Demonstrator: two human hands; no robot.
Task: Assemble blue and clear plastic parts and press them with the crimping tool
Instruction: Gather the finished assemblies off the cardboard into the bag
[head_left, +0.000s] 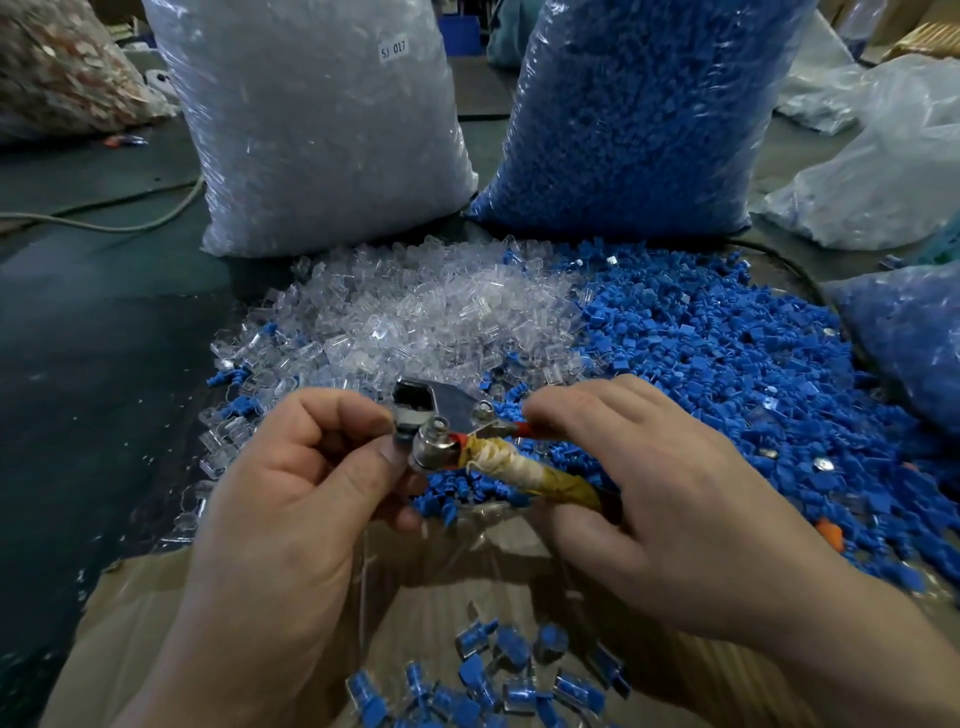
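Crimping tool (457, 415) is sitting between both our hands, just above the near edge of the bench (104, 338). Our right hand (670, 499) is curling its fingers round the two handles, the red one under the forefinger and the tape-bound one running into the palm. Our left hand (291, 499) is curling too, thumb and forefinger pinching at the tool's metal head, where a part would be seated. Anything there is hiding behind the fingertips, so we cannot tell whether one is loaded. We are judging this to be the pressing step.

Moving outward, finished blue-and-clear pieces (493, 670) are lying in the plastic-lined carton (119, 623) below our wrists at the near edge. Beyond the tool, loose clear parts (415, 317) are heaping up mid-bench, with loose blue parts (727, 364) spreading beside them toward the right edge. A bag of clear parts (322, 130) and a bag of blue parts (639, 104) are standing at the far edge.

What is worrying us: our left fingertips are resting right against the head, so squeezing the handles could nip them. If a part is lying crooked in there, the squeeze could crack the clear half or leave the blue half poorly seated. A slackening pinch could drop it into the loose heaps, mixing it with unpressed ones.
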